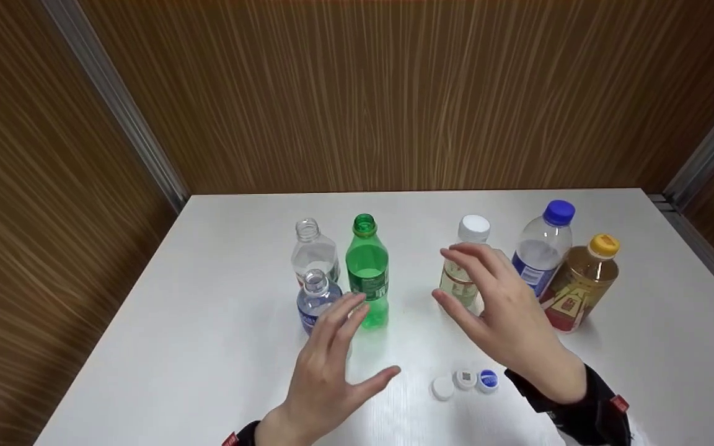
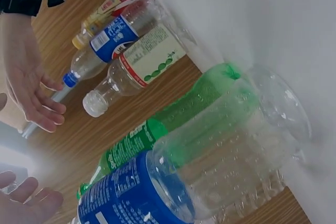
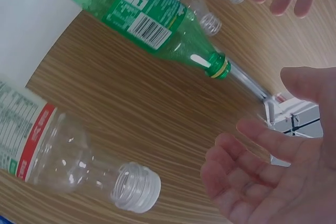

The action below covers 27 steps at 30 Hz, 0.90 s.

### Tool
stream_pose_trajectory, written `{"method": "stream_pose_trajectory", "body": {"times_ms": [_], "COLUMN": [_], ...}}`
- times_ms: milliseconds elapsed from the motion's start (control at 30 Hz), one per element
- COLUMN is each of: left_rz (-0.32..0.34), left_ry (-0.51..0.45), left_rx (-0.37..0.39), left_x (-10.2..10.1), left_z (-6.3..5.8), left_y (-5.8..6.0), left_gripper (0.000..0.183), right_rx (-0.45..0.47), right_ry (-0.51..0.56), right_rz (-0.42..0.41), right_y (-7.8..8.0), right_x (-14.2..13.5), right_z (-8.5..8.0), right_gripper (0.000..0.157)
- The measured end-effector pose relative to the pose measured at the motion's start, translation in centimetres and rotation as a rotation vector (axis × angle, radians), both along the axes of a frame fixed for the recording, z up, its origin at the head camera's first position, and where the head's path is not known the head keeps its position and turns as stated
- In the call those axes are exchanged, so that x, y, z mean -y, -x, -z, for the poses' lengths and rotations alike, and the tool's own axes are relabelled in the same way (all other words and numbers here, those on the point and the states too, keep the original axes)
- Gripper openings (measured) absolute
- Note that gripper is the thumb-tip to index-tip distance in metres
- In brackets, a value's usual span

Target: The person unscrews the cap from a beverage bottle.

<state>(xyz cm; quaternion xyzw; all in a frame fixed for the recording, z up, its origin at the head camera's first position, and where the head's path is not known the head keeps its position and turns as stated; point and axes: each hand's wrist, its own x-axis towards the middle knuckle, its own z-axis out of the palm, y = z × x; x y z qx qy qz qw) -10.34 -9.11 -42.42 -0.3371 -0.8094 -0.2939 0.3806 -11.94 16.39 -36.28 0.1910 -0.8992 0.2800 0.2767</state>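
My left hand point(image 1: 327, 370) is raised with spread, relaxed fingers, holding nothing. In the head view it overlaps a blue-labelled plastic bottle point(image 1: 316, 302). Just behind stand a transparent bottle point(image 1: 315, 254) and a green soda bottle point(image 1: 366, 263); all three have bare, uncapped necks. My right hand point(image 1: 512, 303), fingers gently bent and apart, grips nothing either. It partly hides a white-capped bottle point(image 1: 473, 230), whose pale label with a red band point(image 2: 152, 56) shows in the left wrist view. In the right wrist view, a gap separates that bottle's cap point(image 3: 142, 188) from my fingers point(image 3: 231, 169).
Right of my right hand stand a blue-capped bottle point(image 1: 542, 254) and a brown drink bottle point(image 1: 582, 285) with a yellow cap. Three loose caps point(image 1: 465, 379) lie near the front of the white table point(image 1: 208, 371). Wood-grain panels point(image 1: 357, 93) enclose the back and sides.
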Motion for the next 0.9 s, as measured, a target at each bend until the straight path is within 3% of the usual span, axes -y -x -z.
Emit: {"method": "stream_pose_trajectory", "body": {"times_ms": [367, 567, 900], "left_rz": [0.079, 0.115, 0.108], "left_ry": [0.024, 0.0, -0.006], "left_rx": [0.102, 0.176, 0.414], "left_x": [-4.0, -5.8, -8.7], "left_z": [0.7, 1.3, 1.5], "left_y": [1.1, 2.1, 3.6], "left_gripper": [0.092, 0.089, 0.083], "right_rx": [-0.016, 0.023, 0.073], "right_ry": [0.017, 0.013, 0.026], "right_rz": [0.046, 0.077, 0.105], "right_y": [0.6, 0.8, 2.4], "right_x": [-1.8, -2.9, -3.5], "right_z": [-0.2, -0.1, 0.5], "right_gripper": [0.052, 0.055, 0.063]}}
